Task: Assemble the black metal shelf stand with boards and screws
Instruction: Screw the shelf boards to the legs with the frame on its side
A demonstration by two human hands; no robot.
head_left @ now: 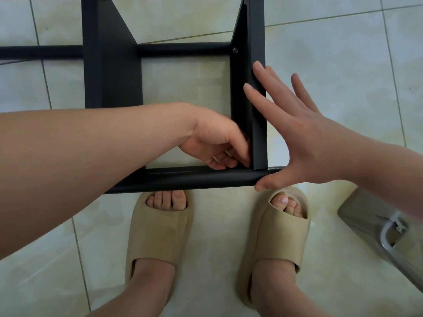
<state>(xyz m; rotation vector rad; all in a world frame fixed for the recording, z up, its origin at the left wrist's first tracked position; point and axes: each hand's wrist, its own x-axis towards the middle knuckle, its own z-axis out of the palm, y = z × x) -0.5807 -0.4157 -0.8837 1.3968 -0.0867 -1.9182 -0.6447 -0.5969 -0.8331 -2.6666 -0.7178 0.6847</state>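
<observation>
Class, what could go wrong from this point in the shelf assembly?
The right hand only presses flat on the right board; a slip could shift the joint with the near tube.
The left hand works curled in that tight corner and might get pinched.
Open-toed slippers stand beside the tube; a tipping frame may hit toes.

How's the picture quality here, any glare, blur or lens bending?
Head view: soft, even light with faint sheen on the floor tiles; wide-angle bending bows the grout lines and enlarges the left forearm; the fingers of the left hand at the black frame corner sit in shadow, unclear.
</observation>
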